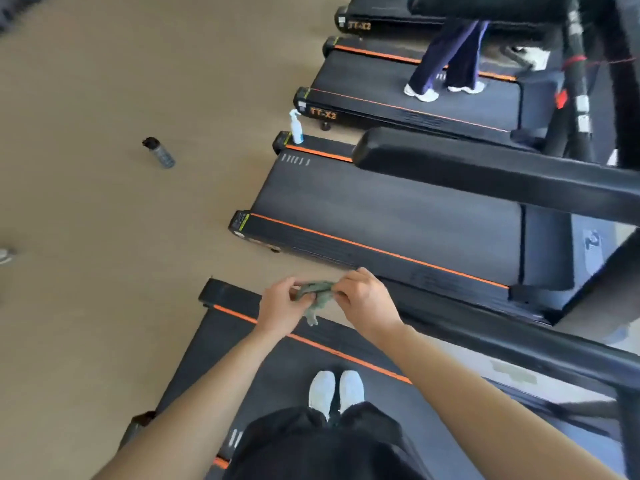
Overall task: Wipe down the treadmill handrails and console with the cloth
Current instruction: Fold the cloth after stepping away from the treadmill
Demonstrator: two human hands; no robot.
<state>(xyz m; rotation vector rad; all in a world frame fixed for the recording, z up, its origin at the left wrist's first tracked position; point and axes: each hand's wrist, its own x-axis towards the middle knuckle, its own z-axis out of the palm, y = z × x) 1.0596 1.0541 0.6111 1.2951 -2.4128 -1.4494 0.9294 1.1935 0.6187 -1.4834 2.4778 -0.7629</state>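
Both left hand (282, 304) and right hand (365, 299) pinch the bunched green cloth (316, 293) between them with curled fingers; we judge wiping not yet begun, and next we must carry it rightward to the handrail (554, 356).

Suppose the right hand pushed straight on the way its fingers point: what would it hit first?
Probably the left hand: the right hand points across at it, with only the green cloth both pinch between them.

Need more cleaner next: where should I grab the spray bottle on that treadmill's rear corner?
Grip the spray bottle round its neck under the trigger head, from the open floor side; it stands upright at the deck's edge.
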